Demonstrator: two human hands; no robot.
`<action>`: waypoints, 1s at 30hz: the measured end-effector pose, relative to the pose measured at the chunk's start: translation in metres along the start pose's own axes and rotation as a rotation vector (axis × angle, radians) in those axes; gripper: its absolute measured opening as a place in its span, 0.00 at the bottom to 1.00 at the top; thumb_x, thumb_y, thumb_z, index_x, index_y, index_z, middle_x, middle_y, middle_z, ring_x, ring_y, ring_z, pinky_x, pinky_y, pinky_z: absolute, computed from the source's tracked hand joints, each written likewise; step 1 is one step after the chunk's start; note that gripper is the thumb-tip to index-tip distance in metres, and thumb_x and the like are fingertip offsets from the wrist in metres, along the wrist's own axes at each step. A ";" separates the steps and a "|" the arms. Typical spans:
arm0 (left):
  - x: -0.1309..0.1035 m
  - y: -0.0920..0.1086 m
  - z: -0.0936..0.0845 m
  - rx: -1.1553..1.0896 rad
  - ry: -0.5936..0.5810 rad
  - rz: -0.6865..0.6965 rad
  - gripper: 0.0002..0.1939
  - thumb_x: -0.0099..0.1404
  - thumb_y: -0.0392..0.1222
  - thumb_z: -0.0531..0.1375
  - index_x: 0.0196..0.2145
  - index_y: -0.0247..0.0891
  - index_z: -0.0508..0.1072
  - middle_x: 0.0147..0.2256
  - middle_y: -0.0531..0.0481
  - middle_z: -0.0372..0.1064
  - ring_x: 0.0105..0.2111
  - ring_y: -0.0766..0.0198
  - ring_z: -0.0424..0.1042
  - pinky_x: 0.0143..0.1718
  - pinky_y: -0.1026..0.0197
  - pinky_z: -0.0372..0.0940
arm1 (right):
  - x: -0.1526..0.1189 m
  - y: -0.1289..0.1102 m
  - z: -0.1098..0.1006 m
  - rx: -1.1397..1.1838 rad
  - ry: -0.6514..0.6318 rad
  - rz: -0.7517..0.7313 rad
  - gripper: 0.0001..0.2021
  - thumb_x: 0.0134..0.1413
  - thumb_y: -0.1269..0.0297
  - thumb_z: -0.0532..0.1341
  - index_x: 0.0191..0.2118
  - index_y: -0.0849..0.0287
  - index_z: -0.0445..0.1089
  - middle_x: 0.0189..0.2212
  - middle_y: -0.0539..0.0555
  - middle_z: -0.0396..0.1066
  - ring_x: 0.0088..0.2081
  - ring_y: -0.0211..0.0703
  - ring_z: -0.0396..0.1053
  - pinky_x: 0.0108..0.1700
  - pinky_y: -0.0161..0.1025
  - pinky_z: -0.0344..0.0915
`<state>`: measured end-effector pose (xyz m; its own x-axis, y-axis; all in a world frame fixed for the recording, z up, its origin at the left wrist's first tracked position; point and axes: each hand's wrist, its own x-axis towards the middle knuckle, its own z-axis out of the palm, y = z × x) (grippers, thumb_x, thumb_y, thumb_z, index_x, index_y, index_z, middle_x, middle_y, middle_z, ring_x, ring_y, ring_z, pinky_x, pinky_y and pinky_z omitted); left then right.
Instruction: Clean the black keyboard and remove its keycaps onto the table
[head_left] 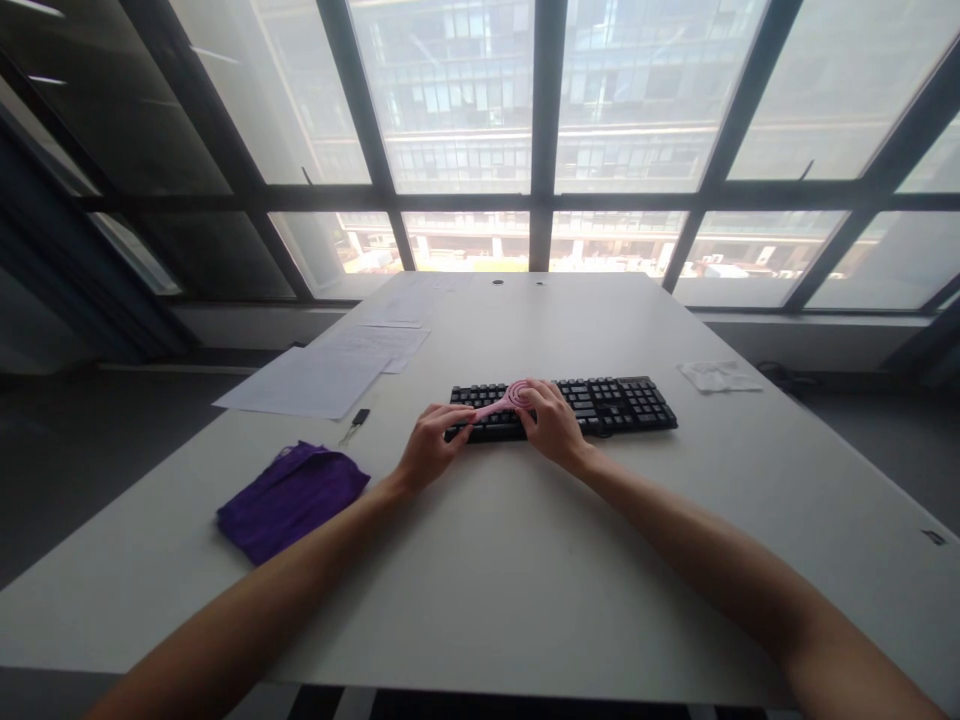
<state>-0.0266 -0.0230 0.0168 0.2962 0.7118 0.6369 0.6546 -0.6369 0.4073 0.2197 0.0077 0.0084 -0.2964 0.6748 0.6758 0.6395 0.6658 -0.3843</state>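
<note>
A pink tool with a round, ringed head and a thin handle lies over the left half of a black keyboard. The handle end is pinched between the thumb and fingers of my left hand. My right hand grips the round head from its right side, fingers on top and thumb below. Both hands are at the keyboard's near edge and hide some of its keys. Whether the tool touches the keys cannot be made out.
On the white table, a purple cloth lies left of my left forearm. Beyond it are a small black object with a string and white papers. A crumpled white tissue lies at right. Large windows stand behind.
</note>
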 end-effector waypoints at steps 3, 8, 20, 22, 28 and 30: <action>0.000 0.001 0.000 -0.028 -0.043 0.045 0.14 0.67 0.40 0.62 0.50 0.43 0.78 0.49 0.46 0.76 0.49 0.54 0.71 0.54 0.48 0.66 | 0.006 0.008 -0.001 0.024 0.019 -0.025 0.11 0.61 0.72 0.58 0.47 0.57 0.71 0.56 0.59 0.68 0.60 0.53 0.59 0.62 0.52 0.60; -0.001 0.005 -0.002 -0.029 -0.120 0.080 0.21 0.67 0.38 0.61 0.58 0.46 0.72 0.56 0.45 0.71 0.54 0.53 0.68 0.58 0.45 0.63 | 0.018 0.026 -0.002 0.061 -0.020 -0.063 0.11 0.60 0.75 0.57 0.45 0.57 0.71 0.52 0.59 0.71 0.57 0.51 0.63 0.61 0.49 0.60; -0.002 0.004 -0.001 -0.015 -0.127 0.080 0.19 0.68 0.38 0.60 0.56 0.46 0.73 0.55 0.46 0.71 0.53 0.54 0.68 0.58 0.45 0.63 | 0.021 0.030 -0.002 0.073 -0.093 -0.055 0.10 0.58 0.77 0.59 0.42 0.57 0.71 0.48 0.58 0.74 0.53 0.50 0.67 0.57 0.46 0.63; -0.002 0.003 -0.001 -0.015 -0.126 0.086 0.20 0.68 0.38 0.60 0.57 0.46 0.73 0.55 0.46 0.72 0.53 0.54 0.68 0.58 0.45 0.63 | 0.020 0.030 -0.001 0.087 -0.078 -0.068 0.11 0.58 0.77 0.59 0.44 0.57 0.71 0.50 0.58 0.73 0.54 0.50 0.66 0.59 0.47 0.62; -0.003 0.003 0.000 -0.032 -0.114 0.081 0.20 0.68 0.37 0.60 0.57 0.47 0.73 0.55 0.47 0.71 0.53 0.54 0.68 0.58 0.45 0.64 | 0.022 0.030 -0.002 0.055 -0.123 -0.033 0.10 0.59 0.76 0.58 0.43 0.57 0.71 0.48 0.58 0.74 0.53 0.49 0.67 0.57 0.45 0.63; -0.003 0.003 0.000 -0.033 -0.112 0.077 0.20 0.68 0.37 0.60 0.57 0.47 0.73 0.55 0.47 0.72 0.53 0.54 0.68 0.58 0.45 0.64 | 0.022 0.029 -0.004 0.035 -0.146 -0.022 0.09 0.60 0.76 0.58 0.43 0.57 0.71 0.46 0.58 0.74 0.50 0.49 0.68 0.55 0.44 0.63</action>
<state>-0.0255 -0.0267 0.0162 0.4219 0.6877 0.5908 0.6040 -0.6992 0.3825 0.2341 0.0408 0.0147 -0.4114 0.6974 0.5868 0.6073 0.6898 -0.3941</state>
